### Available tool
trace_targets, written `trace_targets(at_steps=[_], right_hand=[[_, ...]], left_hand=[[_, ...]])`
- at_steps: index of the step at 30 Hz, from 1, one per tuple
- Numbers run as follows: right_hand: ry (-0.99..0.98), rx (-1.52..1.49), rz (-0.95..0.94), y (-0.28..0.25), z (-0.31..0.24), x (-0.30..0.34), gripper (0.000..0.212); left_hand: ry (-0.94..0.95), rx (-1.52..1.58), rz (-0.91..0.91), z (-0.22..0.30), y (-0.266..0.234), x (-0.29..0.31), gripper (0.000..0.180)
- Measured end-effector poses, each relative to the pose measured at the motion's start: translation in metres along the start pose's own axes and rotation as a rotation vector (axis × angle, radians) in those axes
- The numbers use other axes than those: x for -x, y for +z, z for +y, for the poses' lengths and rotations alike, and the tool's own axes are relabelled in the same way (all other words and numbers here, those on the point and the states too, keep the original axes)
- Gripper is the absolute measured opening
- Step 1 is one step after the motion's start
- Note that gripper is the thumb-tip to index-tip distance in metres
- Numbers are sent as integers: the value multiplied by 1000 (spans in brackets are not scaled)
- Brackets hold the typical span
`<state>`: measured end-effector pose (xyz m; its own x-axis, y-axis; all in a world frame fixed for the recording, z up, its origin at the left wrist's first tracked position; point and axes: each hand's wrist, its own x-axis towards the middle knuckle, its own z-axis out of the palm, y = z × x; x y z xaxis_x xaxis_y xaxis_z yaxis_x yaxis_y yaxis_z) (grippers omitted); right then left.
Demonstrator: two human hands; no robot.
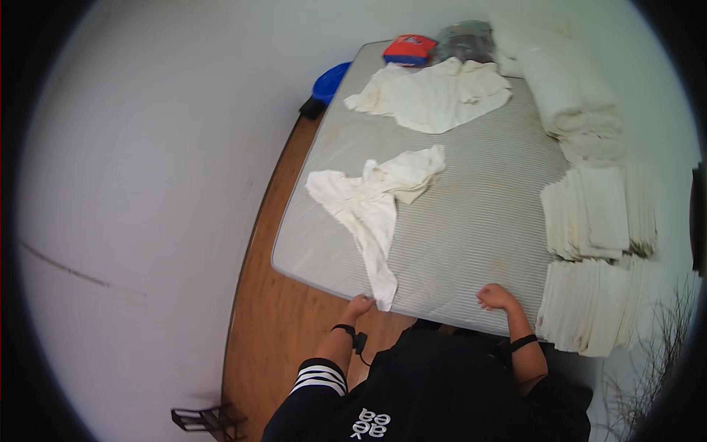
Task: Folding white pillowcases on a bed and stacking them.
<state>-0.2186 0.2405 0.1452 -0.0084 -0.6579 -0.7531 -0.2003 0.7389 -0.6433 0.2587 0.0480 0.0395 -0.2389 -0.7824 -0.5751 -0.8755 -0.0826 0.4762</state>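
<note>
A crumpled white cloth (372, 202) lies spread on the mattress, with one long strip running down to the near edge. My left hand (359, 305) is closed at that strip's lower end, its fingertips pinching the corner. Over the striped mattress (471, 221), near its front edge, my right hand (495, 296) is loosely curled, with nothing visible in it. Farther back, a second white cloth (438, 96) lies loosely spread, apart from both hands. Whether either piece is a garment cannot be made out.
Folded white cloths (589, 302) stand in stacks along the mattress's right side, with large white rolls (571, 81) behind them. At the far end are a red and blue package (409, 50) and a greyish plastic-wrapped bundle (465, 40). A blue basin (330, 82) sits beyond the left edge.
</note>
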Motion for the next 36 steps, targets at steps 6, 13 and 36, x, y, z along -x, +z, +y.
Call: trace_targets(at_steps=[6,13,36], right_hand=[[91,-89,-152,76,-41,-95,29],[203,-408,-294,148,-121,-151,36],[-210,816,370,112,-145,-125,36]], left_hand=[[11,198,182,37,35,-7,61],[75,755,-576,103,40,-27,30],[-241,1119,-752,151,44,-64,45]])
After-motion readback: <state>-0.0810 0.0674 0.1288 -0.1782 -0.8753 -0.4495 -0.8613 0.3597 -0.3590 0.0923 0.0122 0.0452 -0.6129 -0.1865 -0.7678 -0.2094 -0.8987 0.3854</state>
